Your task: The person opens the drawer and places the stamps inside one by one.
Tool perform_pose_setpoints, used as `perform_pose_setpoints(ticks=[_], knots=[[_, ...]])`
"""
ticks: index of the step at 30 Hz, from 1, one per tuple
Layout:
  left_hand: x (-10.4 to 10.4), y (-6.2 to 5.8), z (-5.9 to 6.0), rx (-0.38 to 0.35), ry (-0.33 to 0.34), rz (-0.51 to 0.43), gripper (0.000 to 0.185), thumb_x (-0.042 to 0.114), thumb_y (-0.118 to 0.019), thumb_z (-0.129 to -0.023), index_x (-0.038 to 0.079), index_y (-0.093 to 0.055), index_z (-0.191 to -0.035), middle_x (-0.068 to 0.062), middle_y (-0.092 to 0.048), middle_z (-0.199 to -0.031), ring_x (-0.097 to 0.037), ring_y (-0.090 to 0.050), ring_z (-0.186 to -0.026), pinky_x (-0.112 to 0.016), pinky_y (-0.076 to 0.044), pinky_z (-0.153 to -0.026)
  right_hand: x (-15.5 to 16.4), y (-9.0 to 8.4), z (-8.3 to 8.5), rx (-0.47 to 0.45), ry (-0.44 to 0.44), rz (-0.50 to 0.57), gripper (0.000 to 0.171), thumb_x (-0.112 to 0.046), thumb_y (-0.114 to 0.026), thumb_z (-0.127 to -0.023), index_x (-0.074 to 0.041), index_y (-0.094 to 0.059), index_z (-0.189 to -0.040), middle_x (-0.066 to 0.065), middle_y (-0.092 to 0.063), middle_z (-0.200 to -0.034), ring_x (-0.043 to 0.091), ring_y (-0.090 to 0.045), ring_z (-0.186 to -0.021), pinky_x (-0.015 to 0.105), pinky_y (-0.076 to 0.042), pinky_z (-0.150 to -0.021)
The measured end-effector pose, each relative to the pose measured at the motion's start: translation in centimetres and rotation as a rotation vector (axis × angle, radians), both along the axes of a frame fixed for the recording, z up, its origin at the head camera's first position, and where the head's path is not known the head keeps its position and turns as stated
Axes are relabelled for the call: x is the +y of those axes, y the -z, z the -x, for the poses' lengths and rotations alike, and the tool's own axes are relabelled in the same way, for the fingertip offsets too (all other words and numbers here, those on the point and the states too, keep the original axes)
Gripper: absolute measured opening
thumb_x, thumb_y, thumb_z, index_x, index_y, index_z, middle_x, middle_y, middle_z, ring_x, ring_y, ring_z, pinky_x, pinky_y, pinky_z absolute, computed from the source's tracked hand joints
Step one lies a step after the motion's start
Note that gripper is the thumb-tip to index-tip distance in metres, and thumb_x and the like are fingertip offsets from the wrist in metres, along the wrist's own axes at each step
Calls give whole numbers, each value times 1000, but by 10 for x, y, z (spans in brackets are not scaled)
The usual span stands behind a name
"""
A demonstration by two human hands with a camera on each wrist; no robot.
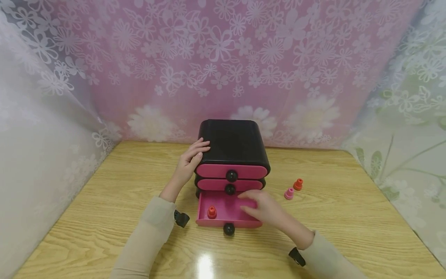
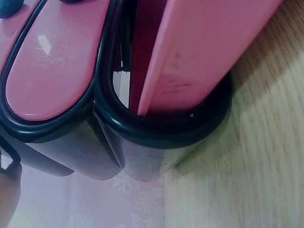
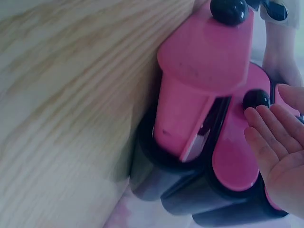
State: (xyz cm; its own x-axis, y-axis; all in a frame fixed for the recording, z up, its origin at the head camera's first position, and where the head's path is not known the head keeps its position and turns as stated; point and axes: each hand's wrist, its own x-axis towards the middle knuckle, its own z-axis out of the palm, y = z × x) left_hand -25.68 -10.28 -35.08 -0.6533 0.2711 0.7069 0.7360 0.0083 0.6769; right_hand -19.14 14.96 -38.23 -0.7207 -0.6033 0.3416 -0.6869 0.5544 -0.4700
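A small black drawer cabinet (image 1: 231,141) with pink drawer fronts and round black knobs stands on the table. Its bottom drawer (image 1: 229,223) is pulled out, while the two above are closed. Inside the drawer, toward the left, sits a small orange-red stepped cone (image 1: 211,212). My left hand (image 1: 189,161) rests on the cabinet's upper left side, fingers extended over the top edge. Above the right part of the open drawer is my right hand (image 1: 266,209), thumb and fingers apart. The right wrist view shows that hand's palm (image 3: 289,175) bare, with nothing held.
To the right of the cabinet, a pink stepped cone (image 1: 289,193) and an orange-red stepped cone (image 1: 298,184) stand on the wooden table (image 1: 348,217). A flowered pink curtain (image 1: 223,69) hangs behind, with pale flowered cloth (image 1: 411,155) along the right side.
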Motion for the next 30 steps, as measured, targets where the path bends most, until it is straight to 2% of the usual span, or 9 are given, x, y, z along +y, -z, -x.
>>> perform_pose_setpoints(ticks=[7, 15, 23, 30], knots=[[0, 0, 0, 4, -2, 7, 27, -13, -37, -86, -18, -52, -109, -33, -42, -122, -38, -21, -127, -46, -21, -102, 21, -6, -3, 23, 58, 23, 24, -4, -70, -72, 0, -65, -96, 9, -65, -90, 21, -60, -81, 33, -49, -71], [0, 0, 0, 14, -3, -1, 26, -13, -37, -86, -19, -52, -108, -34, -42, -121, -40, -22, -126, -47, -20, -102, 47, -5, -2, 78, 155, 82, 23, -1, -71, -71, 1, -66, -93, 8, -66, -89, 21, -62, -83, 34, -51, -71], [0, 0, 1, 23, -1, -4, 26, -12, -37, -87, -19, -51, -108, -34, -42, -121, -40, -22, -126, -46, -20, -102, 76, -9, 0, 46, 247, 134, 20, 0, -68, -74, 2, -65, -93, 10, -65, -88, 27, -62, -82, 40, -50, -69], [0, 1, 1, 14, 0, -3, 27, -14, -37, -85, -18, -52, -108, -33, -42, -122, -39, -21, -126, -46, -19, -103, 95, -11, 3, 35, 326, 133, 22, 0, -67, -74, 4, -63, -95, 15, -64, -88, 30, -61, -83, 42, -49, -73]])
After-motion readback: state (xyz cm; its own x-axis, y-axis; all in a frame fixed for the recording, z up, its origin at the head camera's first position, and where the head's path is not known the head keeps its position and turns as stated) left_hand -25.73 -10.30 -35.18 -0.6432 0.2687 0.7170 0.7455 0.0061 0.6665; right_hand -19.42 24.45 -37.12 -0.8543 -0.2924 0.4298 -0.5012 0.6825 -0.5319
